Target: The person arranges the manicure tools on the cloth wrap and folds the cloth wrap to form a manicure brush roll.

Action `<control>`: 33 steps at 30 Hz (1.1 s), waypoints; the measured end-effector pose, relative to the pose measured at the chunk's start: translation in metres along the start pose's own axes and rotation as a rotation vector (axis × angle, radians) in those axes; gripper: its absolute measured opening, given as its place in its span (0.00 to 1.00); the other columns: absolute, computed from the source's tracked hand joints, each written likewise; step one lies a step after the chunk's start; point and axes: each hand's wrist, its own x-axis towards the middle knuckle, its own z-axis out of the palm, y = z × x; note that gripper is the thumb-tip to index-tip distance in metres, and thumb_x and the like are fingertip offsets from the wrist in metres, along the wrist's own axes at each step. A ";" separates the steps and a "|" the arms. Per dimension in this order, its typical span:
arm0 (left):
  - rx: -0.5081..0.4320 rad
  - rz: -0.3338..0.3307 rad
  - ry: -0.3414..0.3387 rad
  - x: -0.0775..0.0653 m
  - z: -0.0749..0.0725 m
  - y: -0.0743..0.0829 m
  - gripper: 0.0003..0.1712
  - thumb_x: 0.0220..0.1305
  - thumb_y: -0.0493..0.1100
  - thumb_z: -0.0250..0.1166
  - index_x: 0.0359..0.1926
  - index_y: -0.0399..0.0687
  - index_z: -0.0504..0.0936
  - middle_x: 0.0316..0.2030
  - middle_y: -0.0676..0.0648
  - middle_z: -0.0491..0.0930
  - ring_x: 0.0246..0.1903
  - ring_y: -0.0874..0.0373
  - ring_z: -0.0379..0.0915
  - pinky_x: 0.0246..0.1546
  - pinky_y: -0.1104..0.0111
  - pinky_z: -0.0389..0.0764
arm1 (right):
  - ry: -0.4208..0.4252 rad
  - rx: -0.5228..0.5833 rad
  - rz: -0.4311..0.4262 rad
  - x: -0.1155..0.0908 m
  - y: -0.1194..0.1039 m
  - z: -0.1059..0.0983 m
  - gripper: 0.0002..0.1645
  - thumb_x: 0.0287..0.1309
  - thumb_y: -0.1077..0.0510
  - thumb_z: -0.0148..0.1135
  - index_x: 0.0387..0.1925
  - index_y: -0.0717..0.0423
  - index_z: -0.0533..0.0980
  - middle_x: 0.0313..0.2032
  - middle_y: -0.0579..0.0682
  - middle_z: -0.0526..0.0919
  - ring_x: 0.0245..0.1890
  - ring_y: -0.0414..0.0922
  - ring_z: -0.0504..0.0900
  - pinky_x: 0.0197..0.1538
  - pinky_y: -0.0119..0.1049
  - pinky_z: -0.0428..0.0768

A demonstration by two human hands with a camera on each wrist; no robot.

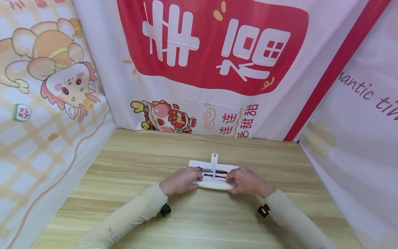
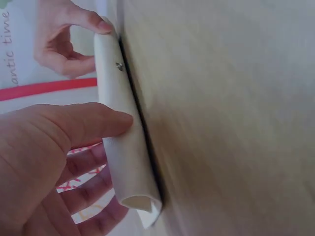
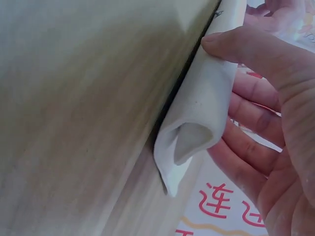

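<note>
A white roll-up brush case (image 1: pixel 214 185) lies partly unrolled on the table, its near edge curled into a tube. Paintbrushes (image 1: pixel 221 172) with dark red handles lie across it under a pale band. A strap tab (image 1: pixel 214 157) with a snap sticks out from its far side. At the left end, my left hand (image 1: pixel 180 180) grips the rolled edge, thumb (image 2: pixel 115 122) on the near side and fingers beyond. My right hand (image 1: pixel 250 181) holds the right end likewise, its thumb (image 3: pixel 221 43) pressing the roll. The roll's open end shows in both wrist views.
The wood-grain table (image 1: pixel 211 221) extends around the case. A printed cloth (image 1: pixel 214 79) hangs along the back edge, with further printed cloths at the left (image 1: pixel 46 114) and right (image 1: pixel 351 138). Dark wrist devices (image 1: pixel 264 210) sit at both cuffs.
</note>
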 end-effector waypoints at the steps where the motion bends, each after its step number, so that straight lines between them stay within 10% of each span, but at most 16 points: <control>1: -0.009 0.008 -0.002 -0.001 -0.002 0.002 0.08 0.65 0.41 0.74 0.43 0.52 0.85 0.44 0.52 0.85 0.42 0.61 0.78 0.47 0.65 0.84 | -0.003 0.010 -0.003 -0.001 -0.001 -0.001 0.14 0.52 0.49 0.81 0.39 0.42 0.85 0.36 0.34 0.86 0.33 0.30 0.78 0.41 0.29 0.82; 19: -0.404 -0.084 -0.217 0.028 -0.030 -0.039 0.07 0.74 0.42 0.67 0.50 0.53 0.86 0.47 0.53 0.86 0.46 0.62 0.79 0.54 0.63 0.82 | -0.165 0.385 0.128 0.022 0.037 -0.026 0.10 0.58 0.47 0.77 0.41 0.41 0.88 0.39 0.38 0.90 0.40 0.37 0.87 0.48 0.34 0.86; 33: -0.468 -0.167 -0.116 0.038 -0.018 -0.056 0.06 0.74 0.41 0.67 0.48 0.47 0.86 0.45 0.50 0.85 0.45 0.59 0.79 0.52 0.62 0.82 | -0.060 0.437 0.161 0.034 0.060 -0.020 0.09 0.61 0.52 0.76 0.42 0.49 0.87 0.37 0.42 0.89 0.39 0.41 0.86 0.48 0.35 0.85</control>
